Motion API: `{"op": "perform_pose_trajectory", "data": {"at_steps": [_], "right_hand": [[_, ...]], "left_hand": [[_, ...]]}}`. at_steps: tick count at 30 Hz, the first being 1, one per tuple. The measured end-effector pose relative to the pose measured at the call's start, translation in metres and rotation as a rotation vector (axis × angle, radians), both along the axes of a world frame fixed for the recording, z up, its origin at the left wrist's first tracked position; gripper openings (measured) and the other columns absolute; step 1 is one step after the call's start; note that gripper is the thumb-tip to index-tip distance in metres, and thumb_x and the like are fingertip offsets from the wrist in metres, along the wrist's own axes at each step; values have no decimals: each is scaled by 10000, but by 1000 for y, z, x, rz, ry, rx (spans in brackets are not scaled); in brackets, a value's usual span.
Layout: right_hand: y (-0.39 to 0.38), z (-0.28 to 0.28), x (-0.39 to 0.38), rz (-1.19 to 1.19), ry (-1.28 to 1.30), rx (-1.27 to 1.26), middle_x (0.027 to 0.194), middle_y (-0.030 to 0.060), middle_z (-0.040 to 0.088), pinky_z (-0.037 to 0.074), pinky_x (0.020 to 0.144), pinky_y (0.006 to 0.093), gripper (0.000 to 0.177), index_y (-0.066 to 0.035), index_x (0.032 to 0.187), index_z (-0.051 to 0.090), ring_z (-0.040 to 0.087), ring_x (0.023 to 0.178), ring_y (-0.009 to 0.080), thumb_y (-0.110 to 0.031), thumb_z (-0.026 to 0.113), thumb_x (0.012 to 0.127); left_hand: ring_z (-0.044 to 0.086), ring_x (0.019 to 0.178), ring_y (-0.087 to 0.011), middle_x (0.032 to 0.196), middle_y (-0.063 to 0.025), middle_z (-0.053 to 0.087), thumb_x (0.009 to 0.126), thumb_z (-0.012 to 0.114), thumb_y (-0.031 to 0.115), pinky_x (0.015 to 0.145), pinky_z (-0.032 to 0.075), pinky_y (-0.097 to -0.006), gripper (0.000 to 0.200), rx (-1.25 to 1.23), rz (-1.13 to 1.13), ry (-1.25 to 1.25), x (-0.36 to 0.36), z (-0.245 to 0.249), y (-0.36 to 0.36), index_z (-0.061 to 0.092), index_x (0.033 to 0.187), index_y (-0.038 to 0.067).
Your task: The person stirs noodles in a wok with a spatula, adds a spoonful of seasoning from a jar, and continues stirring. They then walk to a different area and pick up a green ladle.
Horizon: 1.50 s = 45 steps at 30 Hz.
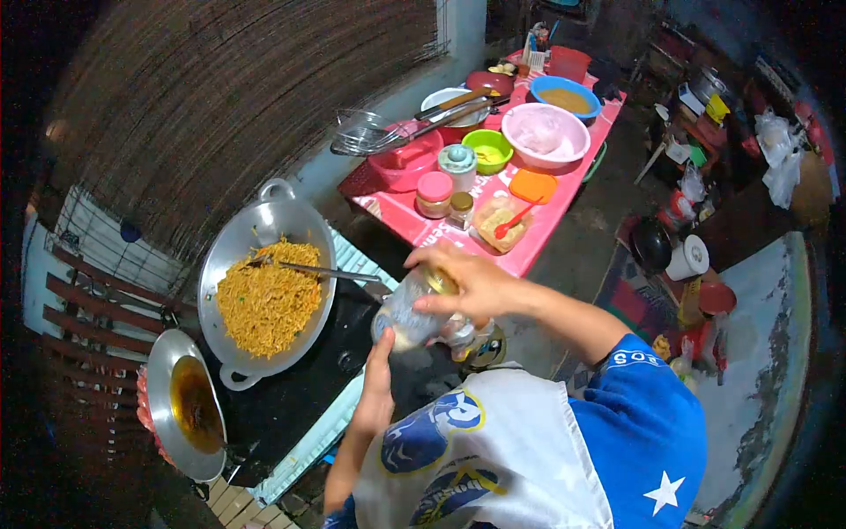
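A clear jar [408,310] with a gold lid [440,280] is held tilted in front of my chest, some pale contents low inside it. My right hand [476,286] has its fingers wrapped round the lid end. From below, my left hand [379,379] grips the jar's lower end, its thumb against the side. To the left, a large wok [211,264] holds a heap of yellow noodles [269,300]. A long-handled metal utensil [326,271] rests in the noodles, its handle pointing toward the jar.
A smaller wok [163,370] with brown oil [196,401] sits at the lower left of the black stove [300,414]. Ahead, a pink-covered table [423,231] carries jars, a green bowl [487,150], basins, an orange lid [533,185] and a wire strainer [366,134].
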State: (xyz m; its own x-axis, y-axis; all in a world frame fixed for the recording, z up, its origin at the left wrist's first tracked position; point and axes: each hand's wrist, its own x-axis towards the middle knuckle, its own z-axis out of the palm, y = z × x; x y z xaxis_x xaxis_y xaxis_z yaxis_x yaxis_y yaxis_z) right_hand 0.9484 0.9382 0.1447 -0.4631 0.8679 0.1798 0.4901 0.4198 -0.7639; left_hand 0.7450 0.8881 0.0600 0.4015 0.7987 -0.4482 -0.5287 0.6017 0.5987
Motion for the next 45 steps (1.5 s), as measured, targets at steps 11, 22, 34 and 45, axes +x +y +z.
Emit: {"op": "perform_pose_trajectory", "data": {"at_steps": [11, 22, 34, 45], "right_hand": [[130, 11, 128, -493, -523, 257, 1096, 163, 487, 394, 833, 379, 593, -37, 1145, 437, 479, 1007, 294, -389, 597, 694], [250, -160, 199, -650, -640, 64, 1189, 230, 384, 388, 834, 435, 744, -21, 1206, 297, 459, 1011, 382, -393, 627, 653], [277, -177, 176, -592, -827, 270, 974, 219, 529, 419, 761, 431, 629, -30, 1167, 381, 513, 920, 363, -349, 630, 686], [97, -44, -188, 195, -571, 670, 744, 163, 598, 439, 677, 384, 167, -67, 828, 631, 557, 755, 329, -169, 568, 711]], "left_hand": [[559, 881, -208, 940, -116, 573, 807, 528, 315, 823, 436, -338, 345, 61, -429, -225, 83, -2, 91, 488, 992, 27], [502, 1017, -169, 1159, -85, 492, 824, 517, 273, 879, 393, -300, 425, -18, -115, -281, -49, -28, -30, 439, 1144, 4], [527, 952, -138, 1096, -44, 521, 820, 550, 268, 798, 448, -287, 445, -29, 165, 124, -108, 34, -122, 413, 1188, 59], [526, 991, -178, 1061, -61, 557, 822, 533, 298, 903, 388, -323, 335, 198, 686, -510, -180, 8, -159, 521, 1074, 77]]}}
